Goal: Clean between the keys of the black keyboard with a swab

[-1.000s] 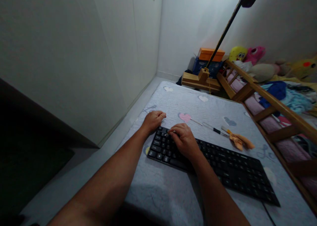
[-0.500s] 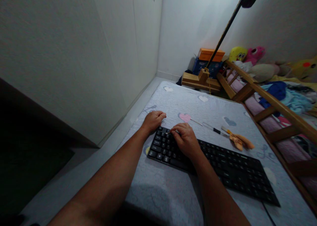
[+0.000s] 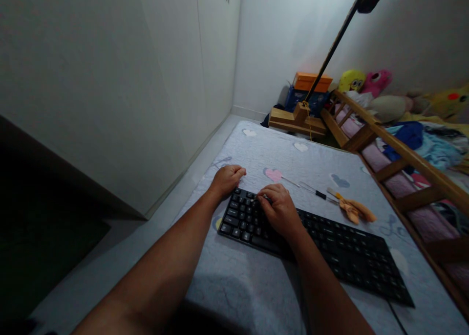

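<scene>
Head view: right hand [image 3: 280,209] has shifted rightward over keyboard [image 3: 353,252], fingers [image 3: 274,188] curled, hold unclear.

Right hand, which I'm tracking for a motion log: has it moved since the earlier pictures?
Yes: the right hand has shifted slightly rightward along the keyboard, which lies unmoved.

The room looks dim on my feed. Tall pale panels [image 3: 110,90] rise on the left above a light grey floor [image 3: 110,261], and a plain whitish wall [image 3: 278,36] stands at the back. Near it I can see an orange box [image 3: 311,82] behind a wooden stand [image 3: 301,114]; on the right, a wooden rail [image 3: 403,145] runs before piled clothes [image 3: 437,149] and plush toys [image 3: 351,79].
</scene>
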{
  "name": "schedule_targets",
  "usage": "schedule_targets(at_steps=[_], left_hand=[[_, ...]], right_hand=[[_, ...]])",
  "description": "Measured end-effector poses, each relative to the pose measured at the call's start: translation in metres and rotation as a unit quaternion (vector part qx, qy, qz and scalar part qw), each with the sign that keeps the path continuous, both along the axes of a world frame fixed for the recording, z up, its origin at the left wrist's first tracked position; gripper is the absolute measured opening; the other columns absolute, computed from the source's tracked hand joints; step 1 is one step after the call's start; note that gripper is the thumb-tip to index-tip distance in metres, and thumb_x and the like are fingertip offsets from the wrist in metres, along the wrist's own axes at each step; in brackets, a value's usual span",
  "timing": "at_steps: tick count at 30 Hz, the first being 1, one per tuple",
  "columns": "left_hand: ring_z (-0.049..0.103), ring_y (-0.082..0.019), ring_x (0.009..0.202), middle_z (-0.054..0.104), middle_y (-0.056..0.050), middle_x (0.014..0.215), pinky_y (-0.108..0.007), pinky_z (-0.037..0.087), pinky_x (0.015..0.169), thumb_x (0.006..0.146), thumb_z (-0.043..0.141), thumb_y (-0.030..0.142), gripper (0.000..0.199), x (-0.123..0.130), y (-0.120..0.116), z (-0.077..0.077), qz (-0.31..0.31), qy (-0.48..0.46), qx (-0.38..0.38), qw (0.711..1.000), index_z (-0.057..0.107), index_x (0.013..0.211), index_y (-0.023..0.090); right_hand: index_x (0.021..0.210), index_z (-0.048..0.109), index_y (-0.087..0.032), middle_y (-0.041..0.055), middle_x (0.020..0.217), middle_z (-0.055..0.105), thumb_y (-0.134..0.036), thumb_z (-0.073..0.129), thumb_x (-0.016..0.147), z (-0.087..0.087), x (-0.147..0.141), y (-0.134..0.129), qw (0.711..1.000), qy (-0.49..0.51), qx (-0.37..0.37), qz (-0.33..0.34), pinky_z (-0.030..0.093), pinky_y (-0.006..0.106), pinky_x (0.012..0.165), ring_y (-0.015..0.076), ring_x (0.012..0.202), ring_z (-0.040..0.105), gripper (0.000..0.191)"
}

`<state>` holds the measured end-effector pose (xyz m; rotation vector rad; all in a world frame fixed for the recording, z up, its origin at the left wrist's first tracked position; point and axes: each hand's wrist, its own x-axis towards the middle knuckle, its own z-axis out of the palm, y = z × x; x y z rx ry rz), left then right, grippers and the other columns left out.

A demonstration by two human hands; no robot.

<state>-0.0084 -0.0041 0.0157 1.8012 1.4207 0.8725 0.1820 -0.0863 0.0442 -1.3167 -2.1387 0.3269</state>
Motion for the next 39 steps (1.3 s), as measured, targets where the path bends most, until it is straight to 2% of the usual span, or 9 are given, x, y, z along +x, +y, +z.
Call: schedule_targets(at_steps=[7, 13, 27, 39], left_hand=[[0.056, -0.017, 0.056, 0.057, 0.0, 0.05, -0.027, 0.038, 0.058, 0.088, 0.043, 0.045, 0.042, 0.0, 0.0, 0.001, -0.002, 0.004, -0.004, 1.0, 0.073, 0.086, 0.015], [0.055, -0.017, 0.055, 0.056, 0.0, 0.05, -0.027, 0.037, 0.056, 0.088, 0.044, 0.044, 0.041, 0.001, -0.001, 0.002, 0.0, 0.002, -0.004, 1.0, 0.073, 0.085, 0.015], [0.054, -0.017, 0.055, 0.056, 0.0, 0.05, -0.027, 0.037, 0.057, 0.088, 0.043, 0.044, 0.041, 0.002, -0.001, 0.0, -0.001, 0.004, -0.005, 1.0, 0.072, 0.085, 0.015], [0.056, -0.017, 0.057, 0.057, 0.0, 0.051, -0.027, 0.038, 0.059, 0.088, 0.044, 0.043, 0.041, 0.001, 0.0, 0.0, -0.001, 0.007, -0.005, 1.0, 0.073, 0.088, 0.015]], right_hand=[[0.089, 0.071, -0.022, 0.0049, 0.092, 0.072, -0.016, 0.057, 0.09, 0.001, 0.001, -0.015, 1.0, 0.001, 0.001, 0.009, 0.039, 0.042, 0.089, 0.0226, 0.094, 0.056, 0.016], [0.087, 0.07, -0.022, 0.0042, 0.091, 0.071, -0.016, 0.056, 0.091, 0.001, -0.001, -0.025, 1.0, 0.006, -0.001, 0.02, 0.038, 0.042, 0.09, 0.0223, 0.094, 0.055, 0.016], [0.089, 0.071, -0.023, 0.0051, 0.093, 0.072, -0.018, 0.057, 0.09, -0.006, 0.0, -0.014, 0.999, 0.029, 0.003, -0.025, 0.039, 0.043, 0.089, 0.0233, 0.094, 0.056, 0.015], [0.083, 0.069, -0.023, 0.0046, 0.088, 0.072, -0.016, 0.057, 0.09, -0.006, 0.006, -0.012, 0.998, 0.036, 0.01, -0.04, 0.04, 0.041, 0.088, 0.0228, 0.091, 0.057, 0.015]])
